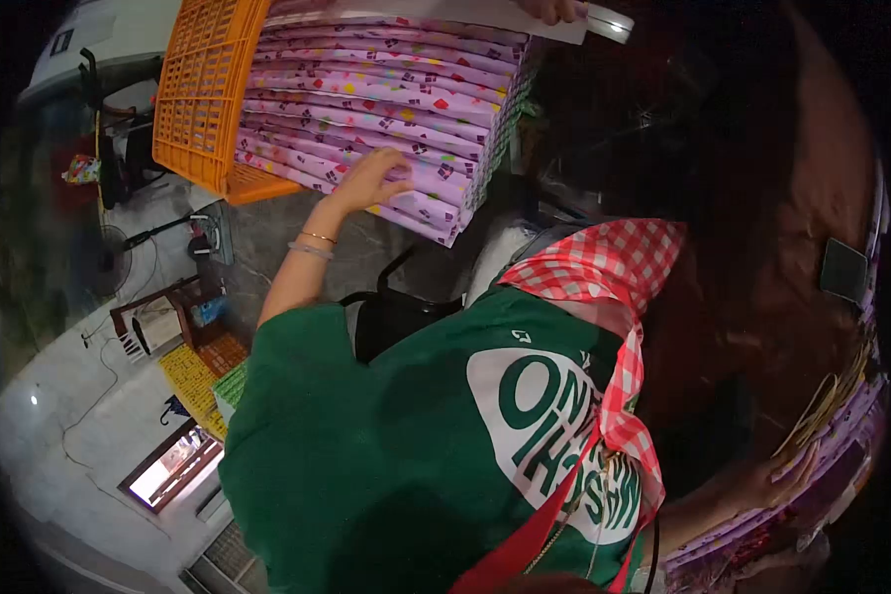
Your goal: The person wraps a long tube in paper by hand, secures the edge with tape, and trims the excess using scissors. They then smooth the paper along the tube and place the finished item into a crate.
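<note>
Folded purple pieces with a small coloured pattern (386,109) lie in a row against an orange crate (203,94). My left hand (374,181) is at the near edge of this row, thumb and fingers apart in a curve, bracelets on the wrist. In shadow at the far right, my right hand (792,480) has its fingers around the edge of more purple patterned pieces (846,441). Thin yellowish strips (827,406) lie just above those fingers.
Another person's hand (552,10) is at the top edge, by a pale flat surface (525,22). A fan (114,259) stands at the left. Yellow crates (190,381) and a brown frame (153,307) are at the lower left. A dark rectangular piece (844,270) is at the right.
</note>
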The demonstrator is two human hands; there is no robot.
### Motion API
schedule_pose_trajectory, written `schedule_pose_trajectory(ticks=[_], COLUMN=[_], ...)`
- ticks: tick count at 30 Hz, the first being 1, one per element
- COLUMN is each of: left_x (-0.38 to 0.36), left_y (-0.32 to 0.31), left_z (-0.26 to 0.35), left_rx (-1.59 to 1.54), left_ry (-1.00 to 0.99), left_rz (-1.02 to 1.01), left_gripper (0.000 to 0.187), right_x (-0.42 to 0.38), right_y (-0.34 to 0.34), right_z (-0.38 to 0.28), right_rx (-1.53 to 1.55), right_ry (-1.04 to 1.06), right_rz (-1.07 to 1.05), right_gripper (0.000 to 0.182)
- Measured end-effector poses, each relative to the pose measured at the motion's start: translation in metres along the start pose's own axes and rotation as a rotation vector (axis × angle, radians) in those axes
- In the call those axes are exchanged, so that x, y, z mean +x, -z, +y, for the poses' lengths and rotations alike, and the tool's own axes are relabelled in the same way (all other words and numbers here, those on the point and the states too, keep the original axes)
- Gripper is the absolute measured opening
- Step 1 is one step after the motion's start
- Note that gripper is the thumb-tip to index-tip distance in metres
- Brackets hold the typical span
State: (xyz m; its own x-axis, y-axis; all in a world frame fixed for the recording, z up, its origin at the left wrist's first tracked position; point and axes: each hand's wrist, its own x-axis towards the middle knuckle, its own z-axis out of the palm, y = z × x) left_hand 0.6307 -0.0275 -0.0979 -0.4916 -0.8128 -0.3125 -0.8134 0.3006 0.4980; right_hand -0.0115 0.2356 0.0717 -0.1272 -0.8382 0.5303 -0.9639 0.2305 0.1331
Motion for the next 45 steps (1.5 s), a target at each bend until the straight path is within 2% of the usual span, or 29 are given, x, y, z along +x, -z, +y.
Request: schedule_pose_trajectory(ticks=[4, 6, 7, 12, 14, 16, 19, 21, 22, 23, 24, 25, 26, 29, 30, 33, 34, 35, 37, 39, 42, 43, 44, 45], left_x=[0.021, 0.032, 0.041, 0.034, 0.041, 0.051, 0.07, 0.1, 0.112, 0.108, 0.117, 0.113, 0.105, 0.066, 0.055, 0.041, 0.037, 0.043, 0.056, 0.082, 0.152, 0.17, 0.181, 0.192], left_y=[0.012, 0.009, 0.006, 0.012, 0.014, 0.031, 0.065, 0.113, 0.133, 0.167, 0.202, 0.239, 0.267, 0.337, 0.352, 0.366, 0.369, 0.367, 0.36, 0.334, 0.261, 0.226, 0.176, 0.126], left_z=[-0.025, -0.032, -0.03, -0.003, -0.006, 0.014, 0.067, 0.133, 0.153, 0.217, 0.236, 0.274, 0.311, 0.408, 0.438, 0.493, 0.509, 0.521, 0.544, 0.56, 0.587, 0.599, 0.611, 0.624], left_rx=[0.191, 0.314, 0.376, 0.454, 0.461, 0.513, 0.323, 0.348, 0.274, 0.375, 0.25, 0.308, 0.032, 0.053, 0.038, -0.021, -0.04, -0.046, -0.02, 0.055, 0.49, 0.537, 0.359, 0.143], left_ry=[-0.168, -0.205, -0.106, -0.174, -0.262, -0.295, -0.361, -0.221, -0.403, -0.352, -0.542, -0.451, -0.638, -0.955, -1.053, -1.263, -1.315, -1.345, -1.408, -1.468, -1.667, -1.74, -1.72, -1.671], left_rz=[-0.253, -0.34, -0.415, -0.433, -0.389, -0.406, -0.266, -0.338, -0.182, -0.09, 0.04, 0.138, 0.161, 0.472, 0.545, 0.644, 0.672, 0.689, 0.697, 0.683, 0.753, 0.74, 0.465, 0.19], left_gripper=[0.042, 0.04, 0.036, 0.032, 0.036, 0.039, 0.034, 0.032, 0.027, 0.027, 0.032, 0.031, 0.032, 0.03, 0.03, 0.029, 0.029, 0.028, 0.028, 0.028, 0.028, 0.028, 0.026, 0.023], right_x=[-0.002, -0.007, -0.011, -0.033, -0.039, -0.042, -0.046, -0.039, -0.036, -0.03, -0.023, -0.015, -0.008, 0.01, 0.015, 0.019, 0.016, 0.014, 0.006, -0.003, -0.033, -0.05, -0.067, -0.087], right_y=[0.01, 0.009, 0.009, 0.018, 0.025, 0.03, 0.039, 0.043, 0.046, 0.048, 0.051, 0.053, 0.057, 0.078, 0.087, 0.096, 0.105, 0.107, 0.114, 0.111, 0.106, 0.105, 0.102, 0.098], right_z=[-0.017, -0.034, -0.038, -0.041, -0.036, -0.03, -0.02, -0.02, -0.02, -0.018, -0.018, -0.019, -0.017, -0.022, -0.025, -0.046, -0.055, -0.061, -0.083, -0.102, -0.108, -0.103, -0.096, -0.087], right_rx=[-0.077, 0.018, 0.047, 0.171, 0.132, 0.103, 0.016, 0.082, 0.099, 0.118, 0.114, 0.109, 0.09, 0.056, 0.051, 0.158, 0.163, 0.182, 0.024, -0.052, -0.183, -0.336, -0.48, -0.559], right_ry=[0.042, -0.094, -0.147, -0.15, -0.145, -0.132, -0.081, -0.138, -0.161, -0.115, -0.099, -0.082, -0.043, -0.002, 0.001, -0.038, -0.011, 0.019, 0.112, 0.165, 0.016, -0.185, -0.388, -0.467], right_rz=[-0.037, 0.0, 0.018, 0.084, 0.057, 0.03, 0.025, 0.042, 0.052, 0.103, 0.133, 0.163, 0.165, 0.191, 0.209, 0.499, 0.53, 0.552, 0.605, 0.515, 0.386, 0.325, 0.256, 0.22], right_gripper=[0.029, 0.029, 0.029, 0.025, 0.028, 0.031, 0.032, 0.032, 0.032, 0.032, 0.032, 0.032, 0.032, 0.032, 0.032, 0.03, 0.03, 0.03, 0.027, 0.026, 0.027, 0.029, 0.031, 0.034])
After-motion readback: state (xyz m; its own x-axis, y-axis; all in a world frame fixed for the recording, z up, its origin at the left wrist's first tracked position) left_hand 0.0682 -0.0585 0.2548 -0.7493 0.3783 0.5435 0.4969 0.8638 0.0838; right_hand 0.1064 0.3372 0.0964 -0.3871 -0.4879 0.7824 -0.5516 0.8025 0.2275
